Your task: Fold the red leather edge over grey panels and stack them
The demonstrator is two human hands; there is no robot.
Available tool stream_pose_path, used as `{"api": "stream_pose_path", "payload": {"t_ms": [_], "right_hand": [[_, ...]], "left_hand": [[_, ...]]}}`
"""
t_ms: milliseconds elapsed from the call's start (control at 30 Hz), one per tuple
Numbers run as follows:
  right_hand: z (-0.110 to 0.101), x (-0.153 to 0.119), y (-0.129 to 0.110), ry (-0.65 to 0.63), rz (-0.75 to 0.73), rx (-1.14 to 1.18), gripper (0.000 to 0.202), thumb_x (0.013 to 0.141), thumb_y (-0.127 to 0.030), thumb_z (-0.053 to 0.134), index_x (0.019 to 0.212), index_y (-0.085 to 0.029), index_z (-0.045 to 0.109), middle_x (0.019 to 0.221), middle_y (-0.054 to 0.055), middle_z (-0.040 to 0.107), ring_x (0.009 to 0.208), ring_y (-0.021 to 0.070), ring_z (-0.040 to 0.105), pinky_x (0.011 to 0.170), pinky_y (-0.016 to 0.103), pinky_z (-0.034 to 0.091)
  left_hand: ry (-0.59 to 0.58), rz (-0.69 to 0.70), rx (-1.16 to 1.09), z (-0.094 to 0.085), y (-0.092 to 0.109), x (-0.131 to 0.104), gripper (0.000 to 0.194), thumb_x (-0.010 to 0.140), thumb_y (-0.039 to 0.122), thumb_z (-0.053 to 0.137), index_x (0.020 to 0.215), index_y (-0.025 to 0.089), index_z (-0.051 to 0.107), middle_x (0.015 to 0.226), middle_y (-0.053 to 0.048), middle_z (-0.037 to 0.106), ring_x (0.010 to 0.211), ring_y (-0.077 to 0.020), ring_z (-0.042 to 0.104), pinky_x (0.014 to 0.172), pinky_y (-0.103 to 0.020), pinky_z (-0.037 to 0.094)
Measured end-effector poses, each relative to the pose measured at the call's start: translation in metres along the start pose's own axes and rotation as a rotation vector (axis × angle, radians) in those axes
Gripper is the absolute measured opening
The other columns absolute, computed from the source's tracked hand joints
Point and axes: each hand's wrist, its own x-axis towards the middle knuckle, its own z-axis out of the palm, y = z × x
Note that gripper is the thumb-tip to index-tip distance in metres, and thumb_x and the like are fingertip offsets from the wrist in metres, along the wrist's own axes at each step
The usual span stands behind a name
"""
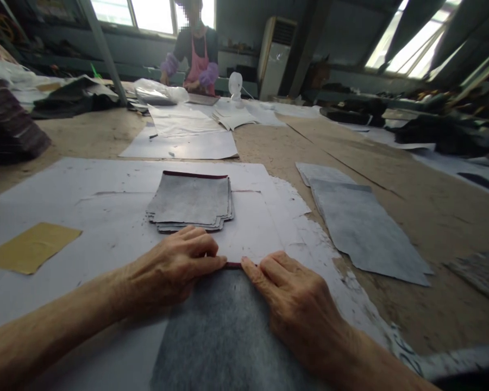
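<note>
A grey, felt-like fabric piece (228, 331) lies in front of me, with a narrow dark red folded strip (233, 265) along its far edge. My left hand (175, 266) is closed at the left part of this edge, thumb stretched along the strip and fingers curled. On the right part, my right hand (293, 293) has its fingers bent and pressed on the fold. Just beyond my hands sits a stack of smaller grey pieces (191, 198), the top one with a dark red far edge. Part of the fabric piece is hidden under my right hand.
White sheets (118, 176) cover the table under the work. A yellowish-brown paper piece (32, 247) lies left, more grey pieces (362, 222) lie right. A dark stack (12, 122) stands far left. Across the table, a person in a pink apron (199, 57) stands near a small white fan (235, 87).
</note>
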Motion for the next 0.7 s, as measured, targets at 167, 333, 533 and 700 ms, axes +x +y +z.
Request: {"api": "stream_pose_path", "payload": {"t_ms": [167, 333, 533, 700], "right_hand": [[-0.005, 0.003, -0.002, -0.112, -0.076, -0.066, 0.031, 0.084, -0.003, 0.035, 0.104, -0.006, 0.058, 0.086, 0.008, 0.059, 0.075, 0.0181, 0.051, 0.066, 0.03, 0.049], [-0.006, 0.014, -0.015, -0.109, -0.113, -0.297, 0.029, 0.075, -0.001, 0.04, 0.092, -0.002, 0.063, 0.088, 0.016, 0.059, 0.084, 0.0279, 0.051, 0.07, 0.043, 0.047], [0.007, 0.026, -0.024, -0.015, -0.097, -0.098, 0.03, 0.079, -0.002, 0.035, 0.087, -0.004, 0.064, 0.074, 0.012, 0.056, 0.069, 0.0209, 0.048, 0.059, 0.035, 0.047], [0.013, 0.023, -0.016, 0.029, -0.143, -0.029, 0.032, 0.084, -0.003, 0.031, 0.093, -0.002, 0.062, 0.076, 0.012, 0.055, 0.069, 0.0194, 0.046, 0.057, 0.031, 0.047]], "left_hand": [[-0.03, 0.019, -0.007, 0.002, 0.003, 0.001, 0.033, 0.074, -0.002, 0.038, 0.1, 0.011, 0.054, 0.086, -0.008, 0.053, 0.077, -0.0179, 0.045, 0.071, -0.034, 0.039], [-0.002, 0.019, 0.018, 0.006, 0.006, 0.001, 0.026, 0.08, 0.003, 0.037, 0.096, 0.01, 0.055, 0.082, -0.008, 0.054, 0.075, -0.0178, 0.044, 0.069, -0.035, 0.038], [-0.02, -0.005, -0.04, 0.005, 0.002, 0.0, 0.027, 0.079, 0.003, 0.035, 0.093, 0.011, 0.057, 0.08, -0.008, 0.054, 0.074, -0.018, 0.044, 0.069, -0.034, 0.039], [0.033, -0.055, -0.118, -0.003, -0.006, -0.014, 0.033, 0.077, -0.002, 0.038, 0.101, 0.013, 0.055, 0.089, -0.007, 0.054, 0.079, -0.0155, 0.048, 0.072, -0.028, 0.042]]}}
